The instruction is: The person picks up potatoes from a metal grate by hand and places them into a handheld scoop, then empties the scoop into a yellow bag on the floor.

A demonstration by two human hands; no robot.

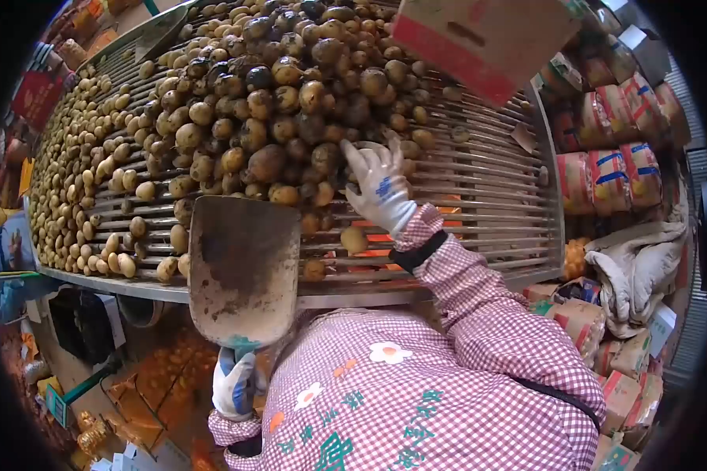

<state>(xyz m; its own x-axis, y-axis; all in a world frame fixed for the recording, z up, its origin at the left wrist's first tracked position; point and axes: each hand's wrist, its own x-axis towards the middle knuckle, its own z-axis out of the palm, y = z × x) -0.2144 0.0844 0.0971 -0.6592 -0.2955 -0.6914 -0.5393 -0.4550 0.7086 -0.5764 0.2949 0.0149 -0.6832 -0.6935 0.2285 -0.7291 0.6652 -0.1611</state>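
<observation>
My left hand [237,385], in a white and blue work glove, is closed round the handle of a dirt-stained shovel [243,263] just below its blade. The broad blade tilts up over the front rail of the slatted table, its far edge against the potatoes. A large heap of potatoes [287,102], several dark with wet soil, covers the middle of the slats. At the heap's right side is my right hand [381,187], also gloved, with fingers spread and fingertips at the potatoes. No potato shows in its grasp. A single potato [353,239] lies below that hand.
The slatted metal table [495,196] has a raised frame round it. A cardboard box [487,39] overhangs its far right corner. Smaller potatoes [71,212] spread along the left. Packed bags [609,177] are stacked at right, near a grey cloth [636,267]. Another person's hand [14,247] shows at far left.
</observation>
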